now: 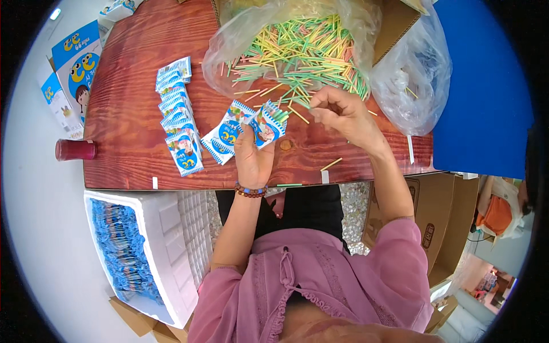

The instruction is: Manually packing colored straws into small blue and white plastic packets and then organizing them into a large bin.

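Note:
My left hand (pixel 253 160), wearing a beaded bracelet, is closed on a small blue-and-white packet (pixel 266 130). Green and pale sticks (pixel 279 115) poke out of that packet's open top. A second similar packet (pixel 224 139) lies against the left side of the same hand, partly under my thumb and fingers. To the right, my right hand (pixel 349 117) hovers at the near edge of the stick pile, its thumb and fingers pinched. A green stick (pixel 303 104) shows beside those fingertips; whether it is between them I cannot make out.
A clear bag (pixel 214 63) spills a heap of thin coloured sticks (pixel 309 48) at the back. Overlapping packets (pixel 180 123) form a column on the left. A red-lidded jar (pixel 76 150) is at the left edge; a foam box of packets (pixel 146 200) stands below.

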Demonstrator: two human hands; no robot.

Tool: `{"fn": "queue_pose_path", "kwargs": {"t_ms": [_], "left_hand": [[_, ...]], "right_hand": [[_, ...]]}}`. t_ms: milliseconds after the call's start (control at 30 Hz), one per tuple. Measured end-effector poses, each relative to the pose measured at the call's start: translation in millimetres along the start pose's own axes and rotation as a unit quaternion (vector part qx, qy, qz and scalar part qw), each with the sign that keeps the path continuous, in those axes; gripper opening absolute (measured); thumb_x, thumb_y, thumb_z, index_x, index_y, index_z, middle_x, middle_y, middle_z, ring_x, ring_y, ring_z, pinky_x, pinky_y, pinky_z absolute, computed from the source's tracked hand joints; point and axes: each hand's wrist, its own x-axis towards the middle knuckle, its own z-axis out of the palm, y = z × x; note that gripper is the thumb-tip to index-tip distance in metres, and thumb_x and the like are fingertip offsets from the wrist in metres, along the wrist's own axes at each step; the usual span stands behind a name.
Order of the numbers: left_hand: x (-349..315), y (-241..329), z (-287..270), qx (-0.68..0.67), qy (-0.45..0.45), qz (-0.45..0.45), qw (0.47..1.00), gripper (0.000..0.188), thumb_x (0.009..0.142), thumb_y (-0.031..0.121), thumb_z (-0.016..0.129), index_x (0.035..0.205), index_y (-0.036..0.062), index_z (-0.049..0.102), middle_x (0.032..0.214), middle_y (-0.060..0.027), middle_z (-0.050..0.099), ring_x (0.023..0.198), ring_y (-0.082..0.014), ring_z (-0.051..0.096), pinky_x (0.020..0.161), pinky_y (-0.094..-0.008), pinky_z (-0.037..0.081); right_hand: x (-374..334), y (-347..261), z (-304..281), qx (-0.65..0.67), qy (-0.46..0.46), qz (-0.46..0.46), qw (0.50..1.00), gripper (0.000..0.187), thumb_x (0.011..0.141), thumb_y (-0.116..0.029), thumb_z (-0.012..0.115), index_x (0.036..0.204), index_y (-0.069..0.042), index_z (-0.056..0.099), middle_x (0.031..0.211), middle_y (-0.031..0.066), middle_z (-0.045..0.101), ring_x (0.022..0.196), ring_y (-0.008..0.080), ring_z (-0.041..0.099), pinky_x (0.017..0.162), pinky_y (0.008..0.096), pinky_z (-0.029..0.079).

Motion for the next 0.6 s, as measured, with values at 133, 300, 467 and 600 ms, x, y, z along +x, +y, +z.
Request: {"fn": "queue_pose_path", "kwargs": {"t_ms": [133, 300, 467, 600], "left_hand": [[1.8, 1.8, 2.1, 0.001, 0.027, 0.012, 1.0, 0.028, 0.099, 0.025, 0.052, 0.116, 0.0043, 0.057, 0.117, -0.0057, 0.063, 0.108, -0.0183, 0.061, 0.096, -0.0382, 0.049], [-0.3, 7.7, -5.8, 0.04, 0.039, 0.024, 0.998, 0.02, 0.099, 0.018, 0.053, 0.113, 0.0043, 0.059, 0.113, -0.0059, 0.065, 0.104, -0.0171, 0.062, 0.094, -0.0382, 0.05], [-2.9, 8.8, -7.7, 0.044, 0.056, 0.028, 0.997, 0.018, 0.099, 0.015, 0.052, 0.111, 0.004, 0.059, 0.111, -0.0062, 0.065, 0.102, -0.0169, 0.063, 0.092, -0.0376, 0.051], [-3.5, 6.6, -10.0, 0.037, 0.048, 0.026, 0.998, 0.019, 0.099, 0.015, 0.053, 0.112, 0.0038, 0.059, 0.111, -0.0062, 0.065, 0.102, -0.0166, 0.063, 0.091, -0.0363, 0.051]], "right_hand": [[7.9, -22.7, 2.9, -0.129, -0.032, -0.214, 0.968, 0.007, 0.087, -0.008, 0.063, 0.092, -0.002, 0.062, 0.075, 0.0029, 0.061, 0.059, 0.0155, 0.054, 0.055, 0.0296, 0.044], [23.3, -43.6, 9.7, -0.283, -0.091, -0.328, 0.897, 0.009, 0.085, -0.008, 0.064, 0.09, -0.001, 0.062, 0.076, 0.0077, 0.061, 0.062, 0.0226, 0.056, 0.058, 0.0316, 0.045], [28.8, -52.9, 20.7, -0.323, -0.115, -0.292, 0.893, 0.012, 0.083, -0.009, 0.066, 0.09, -0.002, 0.059, 0.071, 0.0097, 0.061, 0.062, 0.0251, 0.057, 0.057, 0.0342, 0.044], [29.9, -67.6, 36.5, -0.324, -0.164, -0.18, 0.914, 0.022, 0.082, -0.01, 0.068, 0.099, -0.003, 0.056, 0.068, 0.0097, 0.059, 0.059, 0.0208, 0.057, 0.056, 0.0322, 0.044]]}}
